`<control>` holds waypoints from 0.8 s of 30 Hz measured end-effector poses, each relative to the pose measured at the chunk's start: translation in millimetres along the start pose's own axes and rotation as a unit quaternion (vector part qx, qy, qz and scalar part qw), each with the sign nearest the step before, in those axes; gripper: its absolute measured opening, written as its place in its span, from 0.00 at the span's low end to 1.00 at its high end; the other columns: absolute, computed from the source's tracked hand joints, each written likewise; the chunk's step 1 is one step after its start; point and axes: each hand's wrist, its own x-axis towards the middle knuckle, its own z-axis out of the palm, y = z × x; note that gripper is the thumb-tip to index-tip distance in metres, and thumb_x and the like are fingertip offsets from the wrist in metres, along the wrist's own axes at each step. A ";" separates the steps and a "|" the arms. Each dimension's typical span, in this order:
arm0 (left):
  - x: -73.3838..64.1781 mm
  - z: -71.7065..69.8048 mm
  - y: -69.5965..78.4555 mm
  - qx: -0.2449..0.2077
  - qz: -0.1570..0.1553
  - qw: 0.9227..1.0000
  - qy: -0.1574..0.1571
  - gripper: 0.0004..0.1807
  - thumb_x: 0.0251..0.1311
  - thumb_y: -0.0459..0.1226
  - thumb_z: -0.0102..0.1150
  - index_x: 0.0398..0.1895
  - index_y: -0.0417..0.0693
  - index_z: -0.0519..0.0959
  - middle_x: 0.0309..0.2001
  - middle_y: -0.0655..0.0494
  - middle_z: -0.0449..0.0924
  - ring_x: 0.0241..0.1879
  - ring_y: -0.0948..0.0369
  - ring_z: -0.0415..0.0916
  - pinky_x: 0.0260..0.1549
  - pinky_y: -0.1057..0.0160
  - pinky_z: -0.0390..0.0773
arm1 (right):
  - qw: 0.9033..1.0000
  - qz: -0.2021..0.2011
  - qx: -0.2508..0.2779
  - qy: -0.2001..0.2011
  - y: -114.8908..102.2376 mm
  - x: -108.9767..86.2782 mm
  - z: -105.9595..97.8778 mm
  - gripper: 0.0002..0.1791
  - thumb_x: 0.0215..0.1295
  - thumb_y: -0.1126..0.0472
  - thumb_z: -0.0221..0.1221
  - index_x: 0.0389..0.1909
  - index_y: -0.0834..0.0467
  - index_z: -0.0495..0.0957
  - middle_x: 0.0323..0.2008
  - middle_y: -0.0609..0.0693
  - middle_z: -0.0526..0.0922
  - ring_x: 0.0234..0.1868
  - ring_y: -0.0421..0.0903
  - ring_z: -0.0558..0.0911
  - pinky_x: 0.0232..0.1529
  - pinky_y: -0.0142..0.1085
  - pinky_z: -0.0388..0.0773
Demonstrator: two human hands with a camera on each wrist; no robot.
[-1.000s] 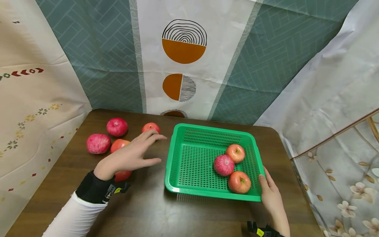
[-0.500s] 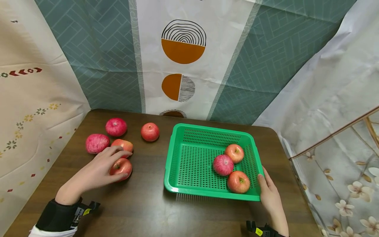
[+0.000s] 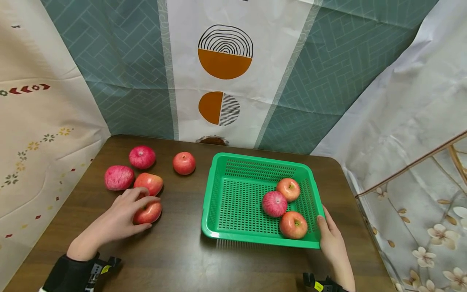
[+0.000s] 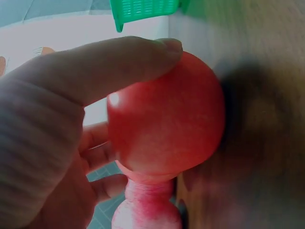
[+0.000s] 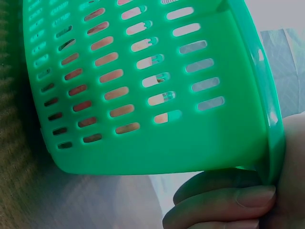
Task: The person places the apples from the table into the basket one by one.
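My left hand curls round a red apple at the left of the table, thumb on the near side and fingers over the far side. In the left wrist view the thumb lies against that apple. Just behind it, a red-yellow apple stands close to the fingers. With my right hand I grip the right rim of a green plastic basket, thumb over the edge. The right wrist view has the fingers beneath the rim of the slotted basket wall. Inside, toward the right, lie a dark pink apple and two lighter apples.
Two dark pink apples sit at the far left of the brown wooden table. Another red apple stands between them and the basket. Patterned cloths hang behind and at both sides of the table.
My left hand has moved left and down from beside the basket onto the near red apple, its fingers closing round it. The right hand and basket have stayed in place.
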 end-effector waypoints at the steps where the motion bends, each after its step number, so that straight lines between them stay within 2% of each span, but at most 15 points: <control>1: -0.6 1.0 0.3 0.001 -0.002 1.000 0.000 0.39 0.31 0.46 0.82 0.55 0.54 0.79 0.49 0.54 0.68 0.46 0.53 0.63 0.38 0.47 0.67 | 1.000 -0.001 -0.001 -0.002 0.5 0.1 -0.1 0.35 0.78 0.37 0.33 0.80 0.43 0.39 0.73 0.65 0.53 0.63 0.61 0.62 0.60 0.65 0.60; 11: -4.1 10.8 3.6 -0.017 -0.027 0.999 -0.005 0.39 0.30 0.50 0.82 0.54 0.56 0.79 0.47 0.60 0.64 0.46 0.58 0.59 0.37 0.53 0.63 | 1.000 -0.001 -0.007 0.001 0.8 1.7 -0.1 0.35 0.78 0.36 0.33 0.79 0.42 0.40 0.74 0.63 0.53 0.65 0.60 0.61 0.61 0.64 0.60; 16: -3.8 13.0 4.0 -0.028 -0.034 0.999 -0.020 0.40 0.30 0.50 0.83 0.53 0.56 0.78 0.47 0.60 0.62 0.47 0.58 0.59 0.38 0.50 0.65 | 1.000 0.000 -0.005 0.002 0.0 1.3 -1.4 0.35 0.78 0.37 0.33 0.79 0.42 0.40 0.73 0.64 0.54 0.63 0.60 0.63 0.59 0.62 0.61; 24: -4.7 14.7 5.8 -0.015 -0.038 0.998 -0.045 0.41 0.29 0.52 0.83 0.53 0.55 0.77 0.49 0.60 0.62 0.47 0.57 0.60 0.37 0.50 0.65 | 1.000 0.005 0.011 -0.004 1.5 0.3 0.1 0.34 0.79 0.37 0.34 0.79 0.42 0.40 0.73 0.64 0.55 0.63 0.60 0.63 0.59 0.62 0.62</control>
